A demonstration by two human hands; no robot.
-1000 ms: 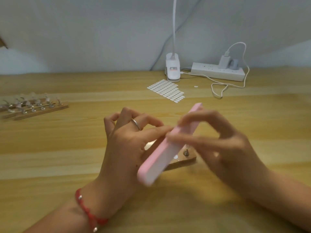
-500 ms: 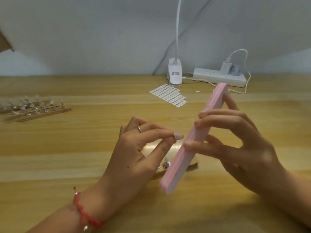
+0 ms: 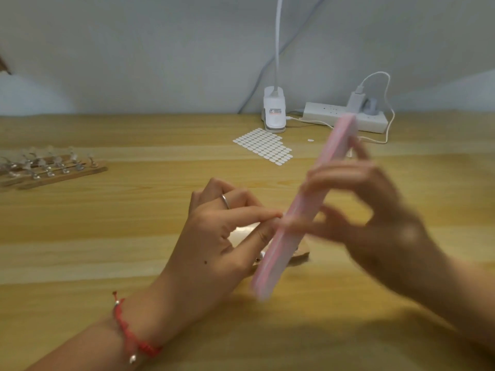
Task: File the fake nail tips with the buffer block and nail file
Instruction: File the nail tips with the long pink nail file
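My right hand [image 3: 380,218] grips the pink buffer block [image 3: 281,261] while the fingers [image 3: 254,216] of my left hand [image 3: 214,236] pinch a hidden nail tip against its edge above the tabletop [image 3: 107,223], so buffing looks under way, the rack of tips [image 3: 53,167] seemingly yet to do.

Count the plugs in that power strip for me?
2: a white charger with a cable, and a grey plug right beside it; the pink buffer block may hide more.

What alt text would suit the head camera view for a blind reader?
A right hand holds a pink buffer block, motion-blurred, against the left hand's pinched fingertips, which likely grip a hidden nail tip, over a wooden table. A rack of nail tips sits far left.
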